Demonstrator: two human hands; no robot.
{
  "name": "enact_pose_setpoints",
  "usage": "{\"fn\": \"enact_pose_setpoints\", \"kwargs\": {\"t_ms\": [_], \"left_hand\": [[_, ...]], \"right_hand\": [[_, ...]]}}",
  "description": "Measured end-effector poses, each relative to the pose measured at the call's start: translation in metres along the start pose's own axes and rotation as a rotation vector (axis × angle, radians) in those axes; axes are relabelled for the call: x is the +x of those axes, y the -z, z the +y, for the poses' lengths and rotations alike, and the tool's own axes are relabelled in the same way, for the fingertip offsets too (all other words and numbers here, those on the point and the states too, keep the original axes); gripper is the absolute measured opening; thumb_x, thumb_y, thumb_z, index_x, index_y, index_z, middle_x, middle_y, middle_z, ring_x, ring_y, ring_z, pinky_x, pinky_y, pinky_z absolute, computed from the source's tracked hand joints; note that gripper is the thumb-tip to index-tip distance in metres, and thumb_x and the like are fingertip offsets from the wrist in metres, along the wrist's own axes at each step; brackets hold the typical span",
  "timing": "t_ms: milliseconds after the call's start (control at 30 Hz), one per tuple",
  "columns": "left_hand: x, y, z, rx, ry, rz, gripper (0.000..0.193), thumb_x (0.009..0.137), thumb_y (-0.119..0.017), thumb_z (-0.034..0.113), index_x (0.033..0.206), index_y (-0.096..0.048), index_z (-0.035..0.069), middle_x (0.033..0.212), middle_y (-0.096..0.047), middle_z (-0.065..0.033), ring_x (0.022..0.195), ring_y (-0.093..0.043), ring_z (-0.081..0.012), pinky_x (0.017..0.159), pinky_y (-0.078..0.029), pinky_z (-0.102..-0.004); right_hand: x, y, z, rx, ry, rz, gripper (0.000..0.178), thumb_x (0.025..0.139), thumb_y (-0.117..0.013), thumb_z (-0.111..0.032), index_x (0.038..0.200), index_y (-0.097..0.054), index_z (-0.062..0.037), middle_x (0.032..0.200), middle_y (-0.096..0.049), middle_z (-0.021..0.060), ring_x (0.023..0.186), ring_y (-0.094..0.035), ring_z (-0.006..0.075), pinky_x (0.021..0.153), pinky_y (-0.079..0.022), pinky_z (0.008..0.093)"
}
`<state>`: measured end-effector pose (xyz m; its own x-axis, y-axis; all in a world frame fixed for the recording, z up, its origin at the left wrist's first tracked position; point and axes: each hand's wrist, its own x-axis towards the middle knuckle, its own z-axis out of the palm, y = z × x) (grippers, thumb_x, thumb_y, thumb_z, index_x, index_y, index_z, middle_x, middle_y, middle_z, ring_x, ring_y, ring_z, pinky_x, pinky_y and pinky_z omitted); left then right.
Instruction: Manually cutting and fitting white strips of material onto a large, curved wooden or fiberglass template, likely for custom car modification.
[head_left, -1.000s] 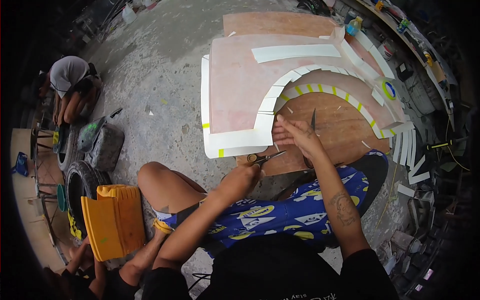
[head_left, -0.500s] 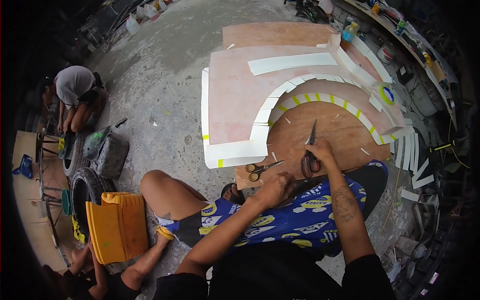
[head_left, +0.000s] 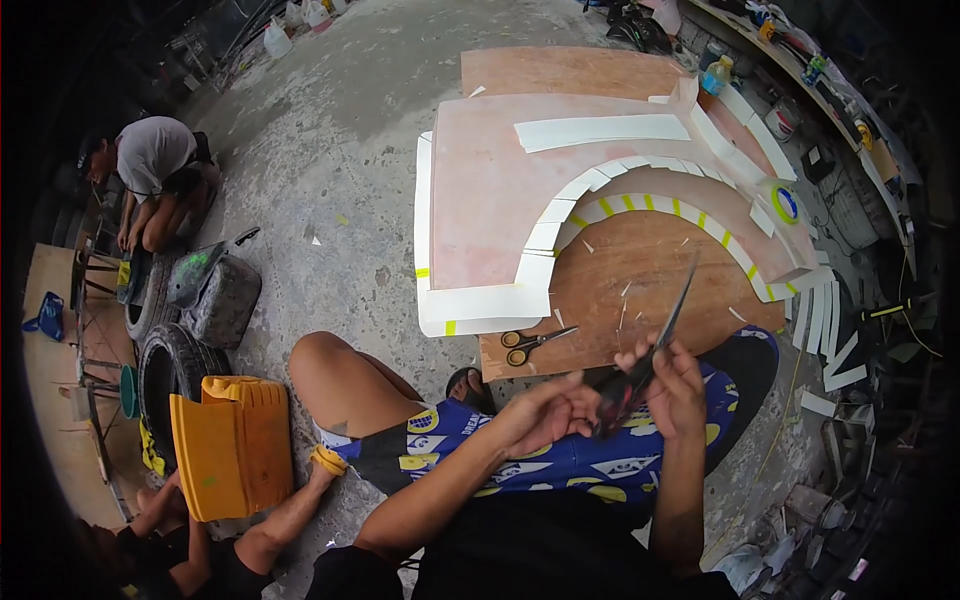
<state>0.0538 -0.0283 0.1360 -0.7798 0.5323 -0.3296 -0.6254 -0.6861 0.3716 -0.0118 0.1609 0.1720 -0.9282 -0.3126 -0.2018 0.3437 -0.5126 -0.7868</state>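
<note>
Scissors [head_left: 533, 344], probable scraps [head_left: 558, 318] near left hand [head_left: 546, 412]

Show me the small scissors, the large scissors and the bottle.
Small scissors [head_left: 537, 343], head view: where blades meet handles.
Large scissors [head_left: 675, 317], head view: the blade.
Bottle [head_left: 714, 80], head view: its bluish body.

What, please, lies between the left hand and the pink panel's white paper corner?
Small black-and-gold scissors lie there, on the brown wooden board, in the head view.
</note>
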Motion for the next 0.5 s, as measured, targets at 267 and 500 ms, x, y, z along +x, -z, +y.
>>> {"fn": "enact_pose_setpoints", "kwargs": {"t_ms": [267,500], "left_hand": [[-0.060,-0.002,0.023,0.310,0.024,-0.095,0.027,0.089,-0.068,0.029,0.094,-0.062,0.003,0.085,-0.068,-0.0063,0.071,-0.057,-0.0083,0.063,-0.042,-0.0220],[-0.110,-0.001,0.037,0.722,-0.075,0.168,0.041,0.091,-0.066,0.031,0.117,-0.056,0.001,0.100,-0.065,-0.0068,0.097,-0.060,-0.0132,0.084,-0.048,-0.0279]], "right_hand": [[0.001,-0.018,0.045,-0.059,-0.204,-0.412,0.021,0.091,-0.059,-0.004,0.111,-0.056,0.0003,0.098,-0.064,0.0138,0.100,-0.064,0.0266,0.095,-0.049,0.0393],[0.053,-0.033,0.035,-0.498,-0.223,-0.159,0.035,0.095,-0.059,-0.029,0.109,-0.064,0.0021,0.095,-0.068,0.0093,0.089,-0.066,0.0148,0.081,-0.053,0.0271]]}}
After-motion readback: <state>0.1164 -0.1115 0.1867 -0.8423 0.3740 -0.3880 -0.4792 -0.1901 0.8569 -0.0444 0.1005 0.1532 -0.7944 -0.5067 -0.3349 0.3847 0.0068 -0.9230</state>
